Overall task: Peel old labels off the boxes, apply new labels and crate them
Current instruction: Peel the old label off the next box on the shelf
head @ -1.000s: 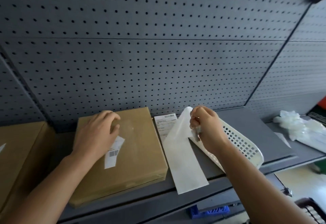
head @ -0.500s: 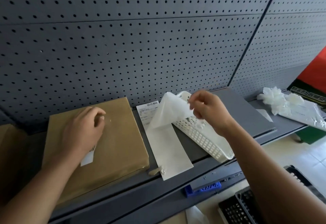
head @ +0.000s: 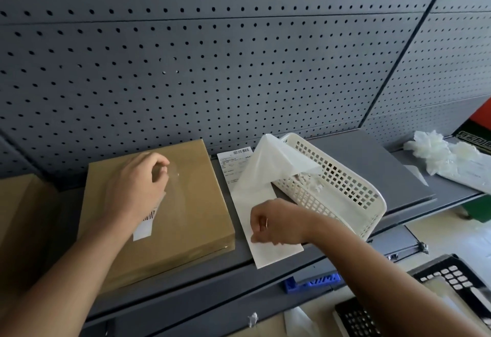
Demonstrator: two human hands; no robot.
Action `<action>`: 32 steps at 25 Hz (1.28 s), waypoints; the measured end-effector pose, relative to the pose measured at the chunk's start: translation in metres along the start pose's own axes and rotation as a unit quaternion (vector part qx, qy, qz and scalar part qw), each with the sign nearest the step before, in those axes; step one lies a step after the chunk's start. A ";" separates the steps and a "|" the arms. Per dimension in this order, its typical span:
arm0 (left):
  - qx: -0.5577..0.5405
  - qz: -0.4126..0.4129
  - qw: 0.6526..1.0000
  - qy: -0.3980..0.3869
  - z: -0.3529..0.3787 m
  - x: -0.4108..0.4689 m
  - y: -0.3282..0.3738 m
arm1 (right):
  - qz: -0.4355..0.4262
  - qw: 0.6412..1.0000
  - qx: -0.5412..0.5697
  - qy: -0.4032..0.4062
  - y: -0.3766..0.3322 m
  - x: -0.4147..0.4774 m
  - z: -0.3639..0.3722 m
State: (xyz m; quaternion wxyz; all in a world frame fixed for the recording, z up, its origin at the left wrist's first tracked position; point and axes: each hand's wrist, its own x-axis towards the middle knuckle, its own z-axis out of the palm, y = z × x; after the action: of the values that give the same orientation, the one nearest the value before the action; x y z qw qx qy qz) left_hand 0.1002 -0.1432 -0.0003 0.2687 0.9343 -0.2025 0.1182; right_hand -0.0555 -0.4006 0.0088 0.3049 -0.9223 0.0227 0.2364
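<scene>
The box (head: pixel 170 209) lies flat on the shelf (head: pixel 358 166), its long axis running from the person toward the pegboard (head: pixel 239 57). Its old label (head: pixel 144 226) is still stuck on, a white strip with a barcode lying roughly along that axis, and only its near end shows.

The left hand (head: pixel 135 188) rests on top of the label, fingers curled and thumb close to the forefinger at the label's far end. Whether that grip has an edge pinched or only presses down, I cannot tell.

Just right of the box, parallel to it, lies a long white sheet (head: pixel 273 251). Its far end curls up against a white basket (head: pixel 345 190), and a printed new label (head: pixel 232 162) shows beneath the curl.

The right hand (head: pixel 276 226) sits on the sheet's near half, fingers curled under. Its grip may hold a corner, but that is hidden.

So the left hand is the nearer one to the old label, which probably has to be peeled lengthwise toward the person. The new label lies beyond the right hand, toward the pegboard. A black crate (head: pixel 449 274) waits below the shelf to the right.
</scene>
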 end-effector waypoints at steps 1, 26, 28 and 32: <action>-0.001 0.000 1.000 0.002 -0.002 0.001 -0.001 | -0.005 1.000 0.016 0.011 -0.003 0.000 -0.008; 0.004 -0.071 0.996 0.055 -0.036 -0.036 -0.064 | -0.159 0.967 -0.078 0.183 -0.166 0.144 0.007; 0.005 -0.068 0.996 0.060 -0.036 -0.037 -0.065 | -0.162 0.967 -0.084 0.181 -0.168 0.147 0.008; 0.008 -0.067 0.996 0.060 -0.036 -0.038 -0.067 | -0.175 0.961 -0.094 0.191 -0.168 0.149 0.011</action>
State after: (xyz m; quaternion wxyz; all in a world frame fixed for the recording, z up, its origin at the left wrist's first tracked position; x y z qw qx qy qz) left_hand 0.0918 -0.0599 -0.0130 0.2805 0.9390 -0.1222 0.1571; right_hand 0.1037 -0.2422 0.0267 0.2436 -0.9643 -0.1034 -0.0005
